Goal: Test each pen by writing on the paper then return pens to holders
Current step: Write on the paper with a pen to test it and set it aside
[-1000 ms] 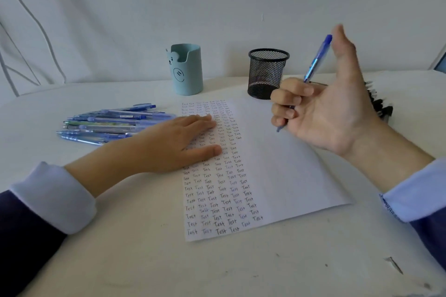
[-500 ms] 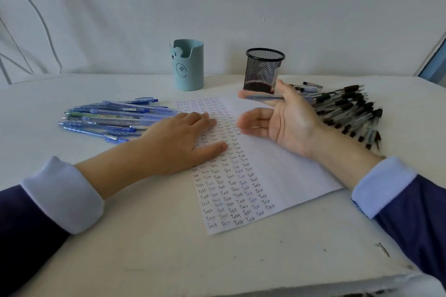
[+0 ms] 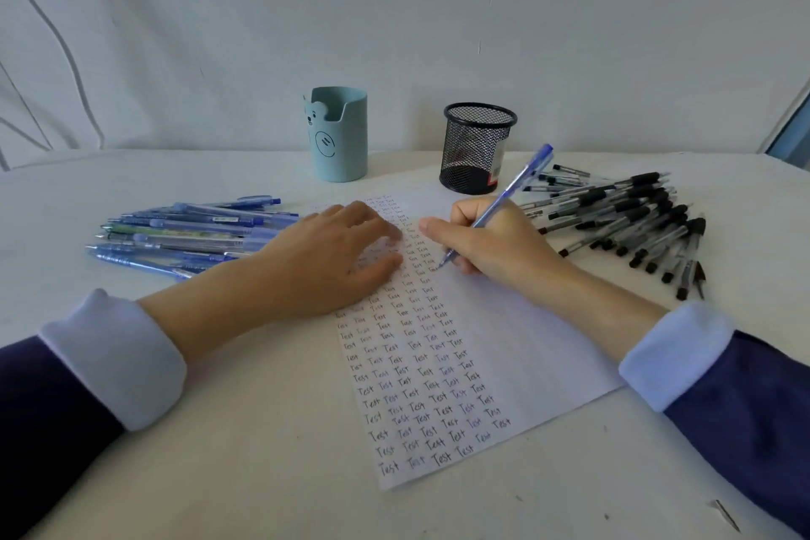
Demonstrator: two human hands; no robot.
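A: What is being held in the right grip [image 3: 495, 246]?

B: A blue pen [image 3: 510, 191] is being pinched between the curled fingers and the thumb. It is being held at a tilt, with its tip touching the paper [image 3: 517, 346] just beside the rightmost column of handwritten "Test" words.

A: And the left grip [image 3: 324, 263]?

B: Nothing is being held there. It is being laid flat, fingers straight and relaxed, on the upper left part of the paper, over the written columns.

A: Where is the paper being worked on?

B: It is lying on the white surface [image 3: 228, 460], between the two forearms.

A: And the other pens?

B: A pile of blue pens [image 3: 188, 232] is lying on the surface left of the paper, and a pile of black pens [image 3: 635, 224] is lying right of it, just beyond the right grip.

A: The holders?

B: A light blue holder [image 3: 339, 136] and a black mesh holder [image 3: 477, 149] are standing upright and apart, just past the far edge of the paper.
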